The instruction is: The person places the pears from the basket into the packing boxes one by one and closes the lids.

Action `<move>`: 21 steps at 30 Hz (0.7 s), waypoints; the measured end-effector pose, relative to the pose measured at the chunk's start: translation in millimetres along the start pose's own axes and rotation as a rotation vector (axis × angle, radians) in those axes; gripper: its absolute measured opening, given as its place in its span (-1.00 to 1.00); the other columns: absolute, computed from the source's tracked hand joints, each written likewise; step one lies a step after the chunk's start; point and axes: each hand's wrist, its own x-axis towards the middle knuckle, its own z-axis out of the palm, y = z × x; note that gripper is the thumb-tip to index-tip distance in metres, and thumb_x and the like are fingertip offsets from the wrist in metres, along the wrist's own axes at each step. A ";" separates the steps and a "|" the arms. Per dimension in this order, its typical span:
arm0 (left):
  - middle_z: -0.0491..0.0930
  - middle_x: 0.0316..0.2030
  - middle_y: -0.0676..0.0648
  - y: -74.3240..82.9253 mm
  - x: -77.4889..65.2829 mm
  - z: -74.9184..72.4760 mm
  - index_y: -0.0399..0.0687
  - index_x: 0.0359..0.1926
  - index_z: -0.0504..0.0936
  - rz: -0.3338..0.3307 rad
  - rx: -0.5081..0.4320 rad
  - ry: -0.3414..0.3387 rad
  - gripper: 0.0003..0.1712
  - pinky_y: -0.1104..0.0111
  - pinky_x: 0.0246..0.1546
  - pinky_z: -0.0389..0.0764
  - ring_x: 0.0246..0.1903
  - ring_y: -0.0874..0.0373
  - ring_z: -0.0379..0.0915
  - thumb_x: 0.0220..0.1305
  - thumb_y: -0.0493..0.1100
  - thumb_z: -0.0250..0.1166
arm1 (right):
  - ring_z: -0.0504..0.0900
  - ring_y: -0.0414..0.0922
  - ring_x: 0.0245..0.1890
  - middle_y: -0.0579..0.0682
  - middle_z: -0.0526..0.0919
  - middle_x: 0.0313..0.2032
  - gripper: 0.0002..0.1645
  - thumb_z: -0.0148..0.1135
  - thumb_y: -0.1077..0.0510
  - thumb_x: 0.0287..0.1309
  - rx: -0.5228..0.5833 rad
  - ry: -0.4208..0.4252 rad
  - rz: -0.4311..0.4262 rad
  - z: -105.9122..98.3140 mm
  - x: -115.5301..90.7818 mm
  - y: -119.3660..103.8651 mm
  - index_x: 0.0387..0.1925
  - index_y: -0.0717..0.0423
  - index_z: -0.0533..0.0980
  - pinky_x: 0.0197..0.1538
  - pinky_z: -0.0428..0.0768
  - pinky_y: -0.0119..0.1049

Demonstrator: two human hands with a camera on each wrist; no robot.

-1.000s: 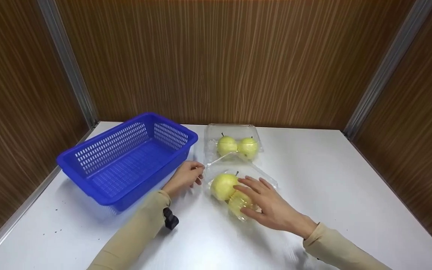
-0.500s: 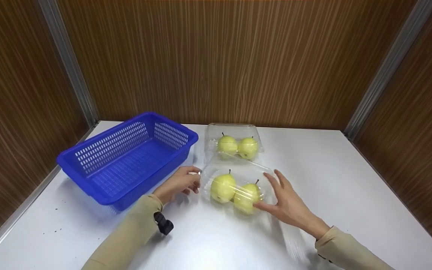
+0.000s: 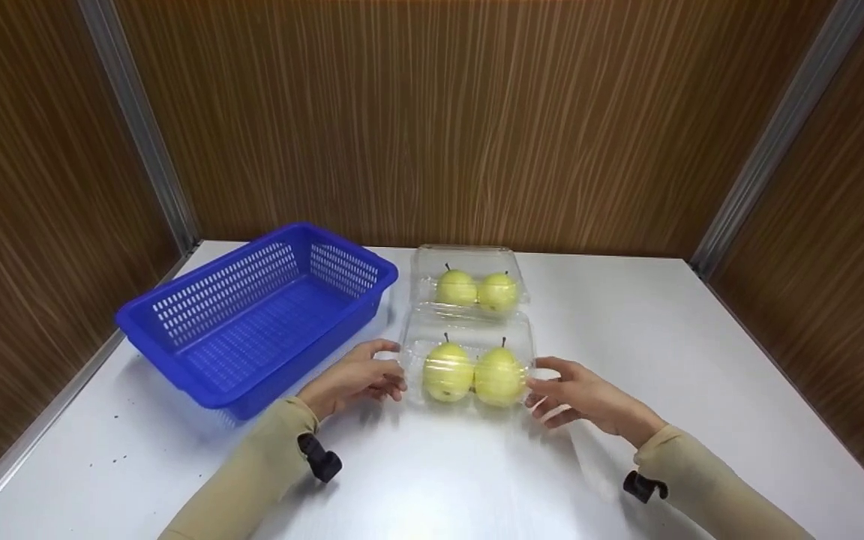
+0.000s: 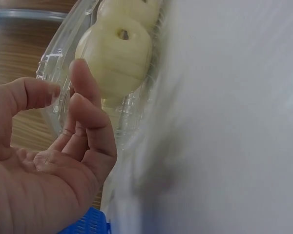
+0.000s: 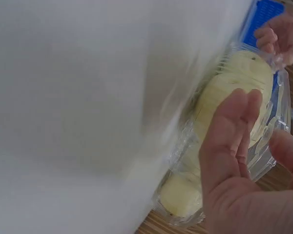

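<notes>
A clear plastic clamshell box (image 3: 417,330) with two round yellow-green pears, a left pear (image 3: 448,373) and a right pear (image 3: 499,376), lies on the white table. Its lid covers them. My left hand (image 3: 353,377) is at the box's left side, fingers loosely bent and thumb apart from them. On the opposite side, my right hand (image 3: 586,397) has its fingertips by the box wall. Both wrist views show a gap between thumb and fingers; whether the fingertips touch the plastic is hard to tell. The pears also appear in the left wrist view, the nearer pear (image 4: 115,58) beyond the fingers.
Directly behind is a second clear box (image 3: 469,255) with two more pears. A blue slotted basket (image 3: 211,401) stands on the left, close to my left hand, with nothing in it. Wood-grain panels (image 3: 432,127) wall in the table (image 3: 432,480) at the back and sides.
The front box has turned from slanted to square, its right end moving away from me. My right hand has gone from above the pears to the box's right side; the left came slightly nearer.
</notes>
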 end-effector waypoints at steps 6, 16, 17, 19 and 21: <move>0.66 -0.46 -0.10 -2.9 -4.9 4.7 -0.32 0.41 0.07 0.023 -0.082 -0.035 -0.23 0.45 -0.49 0.58 -0.52 0.20 0.62 0.23 -0.36 0.18 | 0.67 -0.11 -0.21 0.11 0.57 -0.14 -0.06 0.14 0.16 0.34 0.167 -0.059 0.032 -4.6 4.7 3.2 0.51 0.20 -0.19 -0.07 0.67 -0.18; 0.69 -0.43 -0.15 -4.2 -9.7 7.5 -0.31 0.44 0.04 0.028 -0.086 0.002 -0.18 0.44 -0.47 0.62 -0.53 0.18 0.65 0.20 -0.39 0.18 | 0.68 -0.13 -0.29 0.09 0.63 -0.23 -0.06 0.13 0.23 0.26 0.173 -0.017 0.030 -0.9 7.1 2.7 0.50 0.21 -0.15 -0.12 0.69 -0.19; 0.69 -0.44 -0.15 -4.0 -10.2 7.7 -0.30 0.44 0.05 0.024 -0.082 0.010 -0.19 0.45 -0.49 0.61 -0.54 0.19 0.64 0.21 -0.39 0.18 | 0.69 -0.13 -0.30 0.10 0.65 -0.23 -0.06 0.14 0.23 0.26 0.167 -0.013 0.028 -0.7 7.3 2.3 0.50 0.22 -0.15 -0.12 0.69 -0.19; 0.68 -0.45 -0.14 -2.8 -11.4 8.7 -0.30 0.44 0.06 0.016 -0.072 0.025 -0.20 0.46 -0.51 0.59 -0.55 0.20 0.64 0.22 -0.40 0.18 | 0.70 -0.13 -0.31 0.09 0.67 -0.26 -0.05 0.15 0.24 0.26 0.158 -0.009 0.026 -0.4 7.9 1.4 0.50 0.25 -0.15 -0.12 0.69 -0.19; 0.68 -0.47 -0.13 -1.8 -11.9 9.9 -0.30 0.45 0.06 0.013 -0.066 0.031 -0.20 0.48 -0.53 0.57 -0.56 0.20 0.63 0.23 -0.41 0.17 | 0.70 -0.13 -0.33 0.08 0.68 -0.29 -0.06 0.14 0.25 0.26 0.160 -0.010 0.022 -0.4 8.6 0.5 0.50 0.27 -0.16 -0.13 0.69 -0.21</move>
